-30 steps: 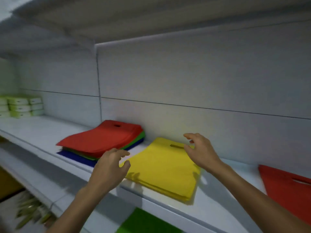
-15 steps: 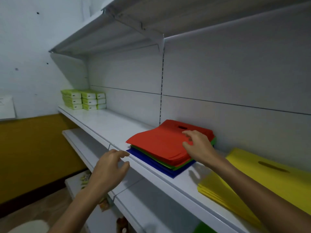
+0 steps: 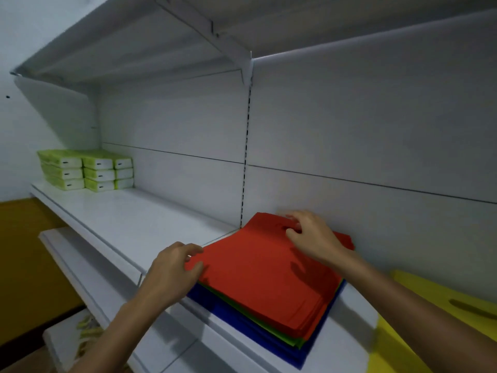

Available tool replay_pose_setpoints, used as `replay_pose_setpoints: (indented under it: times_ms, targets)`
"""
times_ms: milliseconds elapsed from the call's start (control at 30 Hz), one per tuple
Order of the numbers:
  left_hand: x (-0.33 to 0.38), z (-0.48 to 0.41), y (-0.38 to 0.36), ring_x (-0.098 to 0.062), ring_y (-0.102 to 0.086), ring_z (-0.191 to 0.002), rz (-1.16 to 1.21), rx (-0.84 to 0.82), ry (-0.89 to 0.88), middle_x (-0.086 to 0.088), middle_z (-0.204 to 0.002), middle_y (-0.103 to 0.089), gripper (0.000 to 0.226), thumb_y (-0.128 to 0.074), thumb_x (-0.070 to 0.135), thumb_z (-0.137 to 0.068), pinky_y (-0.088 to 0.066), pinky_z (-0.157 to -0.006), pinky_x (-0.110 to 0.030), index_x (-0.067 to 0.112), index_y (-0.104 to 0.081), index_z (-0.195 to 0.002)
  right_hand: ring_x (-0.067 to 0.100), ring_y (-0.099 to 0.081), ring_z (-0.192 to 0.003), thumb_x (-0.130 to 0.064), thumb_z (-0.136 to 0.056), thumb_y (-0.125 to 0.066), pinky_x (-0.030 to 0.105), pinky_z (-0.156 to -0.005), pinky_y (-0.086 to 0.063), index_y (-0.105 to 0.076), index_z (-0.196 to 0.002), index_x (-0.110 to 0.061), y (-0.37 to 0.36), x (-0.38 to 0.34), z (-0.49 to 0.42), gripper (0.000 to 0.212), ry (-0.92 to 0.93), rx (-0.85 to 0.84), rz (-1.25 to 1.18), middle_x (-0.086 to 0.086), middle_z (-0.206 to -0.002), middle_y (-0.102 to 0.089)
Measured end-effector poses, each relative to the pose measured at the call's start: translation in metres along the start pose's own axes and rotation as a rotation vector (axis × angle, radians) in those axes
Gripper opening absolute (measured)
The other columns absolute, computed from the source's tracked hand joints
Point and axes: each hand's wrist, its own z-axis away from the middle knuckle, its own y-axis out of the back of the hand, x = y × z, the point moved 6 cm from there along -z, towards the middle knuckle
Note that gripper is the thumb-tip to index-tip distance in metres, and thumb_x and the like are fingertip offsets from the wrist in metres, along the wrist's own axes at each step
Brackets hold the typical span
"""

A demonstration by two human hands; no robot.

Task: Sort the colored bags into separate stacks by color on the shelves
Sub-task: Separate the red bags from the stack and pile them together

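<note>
White shelf (image 3: 129, 219) holds red bags (image 3: 263, 275): left hand (image 3: 172, 273) pinches their near corner, right hand (image 3: 314, 238) grips their far edge with curled fingers.

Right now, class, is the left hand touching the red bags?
Touching. Head view: the left hand pinches the red bags at their near-left corner.

2 hands (image 3: 172, 273) (image 3: 313, 238), 2 bag stacks (image 3: 269, 281) (image 3: 430, 297), 9 boxes (image 3: 88, 170)

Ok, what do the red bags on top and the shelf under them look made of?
Red bags: probably thin non-woven fabric, matte; the sheets lie flat, with soft, slightly wavy stacked edges. Shelf: looks like white-painted sheet metal, faintly glossy, with a folded front lip; could be laminate.
</note>
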Motion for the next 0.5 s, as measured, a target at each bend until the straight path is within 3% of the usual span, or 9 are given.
replay_pose_setpoints:
  times_ms: [300, 433, 500]
  targets:
    - [-0.015, -0.098, -0.057, -0.008, -0.051, -0.091, 0.121, -0.16, -0.172, -0.001, -0.111, -0.059, 0.029, -0.058, 0.027, -0.086, -0.034, -0.077, -0.019, 0.023, -0.062, -0.115, 0.028, -0.055, -0.112, -0.01, -0.084, -0.055, 0.024, -0.092, -0.036, -0.053, -0.127, -0.004, 0.007, 0.067, 0.0, 0.043, -0.451, 0.169, 0.095, 0.017, -0.12, -0.06]
    - [-0.026, -0.117, -0.074, -0.013, -0.056, -0.097, 0.186, -0.211, -0.188, -0.003, -0.113, -0.06, 0.032, -0.059, 0.027, -0.086, -0.039, -0.08, -0.022, 0.021, -0.06, -0.118, 0.032, -0.058, -0.106, -0.005, -0.084, -0.054, 0.031, -0.087, -0.038, -0.058, -0.114, 0.002, 0.007, 0.075, 0.019, 0.031, -0.647, 0.29, 0.097, 0.02, -0.109, -0.065]
    - [-0.032, -0.119, -0.083, -0.016, -0.058, -0.099, 0.187, -0.234, -0.161, -0.004, -0.115, -0.062, 0.039, -0.061, 0.032, -0.084, -0.043, -0.082, -0.027, 0.019, -0.056, -0.121, 0.035, -0.056, -0.108, -0.015, -0.089, -0.053, 0.034, -0.086, -0.039, -0.056, -0.11, 0.004, -0.008, 0.075, 0.031, 0.029, -0.744, 0.237, 0.156, 0.023, -0.112, -0.062]
